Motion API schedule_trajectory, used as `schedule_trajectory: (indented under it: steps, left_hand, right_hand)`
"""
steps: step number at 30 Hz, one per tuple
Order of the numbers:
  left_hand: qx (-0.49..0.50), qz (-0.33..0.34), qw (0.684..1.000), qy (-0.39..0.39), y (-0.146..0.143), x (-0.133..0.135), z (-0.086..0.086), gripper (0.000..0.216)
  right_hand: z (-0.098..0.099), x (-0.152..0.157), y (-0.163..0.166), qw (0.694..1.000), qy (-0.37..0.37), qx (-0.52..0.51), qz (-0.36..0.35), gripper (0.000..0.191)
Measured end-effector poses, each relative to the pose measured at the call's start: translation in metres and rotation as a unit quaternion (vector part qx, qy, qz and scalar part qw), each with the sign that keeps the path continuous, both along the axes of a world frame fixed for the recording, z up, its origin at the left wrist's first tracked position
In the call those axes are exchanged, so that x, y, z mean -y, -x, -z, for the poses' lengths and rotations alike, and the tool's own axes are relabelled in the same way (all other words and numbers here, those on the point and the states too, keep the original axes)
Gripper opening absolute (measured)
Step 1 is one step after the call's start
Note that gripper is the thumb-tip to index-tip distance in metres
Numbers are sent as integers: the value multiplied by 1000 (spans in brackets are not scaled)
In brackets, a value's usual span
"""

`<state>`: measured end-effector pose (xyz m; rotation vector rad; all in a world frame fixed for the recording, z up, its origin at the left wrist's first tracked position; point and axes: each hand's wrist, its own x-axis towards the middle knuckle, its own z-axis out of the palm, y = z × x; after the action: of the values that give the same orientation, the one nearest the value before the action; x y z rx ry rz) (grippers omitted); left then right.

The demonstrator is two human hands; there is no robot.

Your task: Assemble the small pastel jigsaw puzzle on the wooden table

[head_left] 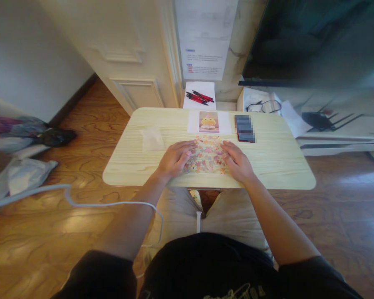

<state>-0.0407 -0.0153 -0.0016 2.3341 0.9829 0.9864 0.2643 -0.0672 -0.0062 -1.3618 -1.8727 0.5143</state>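
Note:
Small, colourful jigsaw puzzle pieces lie spread in a patch near the front middle of the pale wooden table. My left hand rests at the patch's left side, fingers stretched toward the pieces. On the opposite side, my right hand lies with its fingers extended and touching the patch's edge. Neither hand visibly grips a piece. Just beyond the pieces is a picture card of a yellow figure on a pinkish ground, set on white paper.
A phone-like dark device, partly pixelated, lies right of the card. A crumpled clear plastic bag is at left. Red and black pens sit on paper behind the table. A white cable crosses over my left arm.

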Motion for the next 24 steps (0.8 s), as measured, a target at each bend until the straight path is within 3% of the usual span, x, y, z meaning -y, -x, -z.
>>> schedule_trajectory:
  steps: [10,16,24]
  left_hand:
    - [-115,8,993,-18,-3,-1,-3,45]
    - [-57,10,998,-3,1,-6,2,42]
    - [-68,-9,998,-10,0,-7,4,48]
  right_hand:
    - [14,-7,-9,991,25,-123,50,49]
    - [14,-12,-13,977,52,-196,74,51]
    - [13,-10,-11,978,43,-181,89,35]
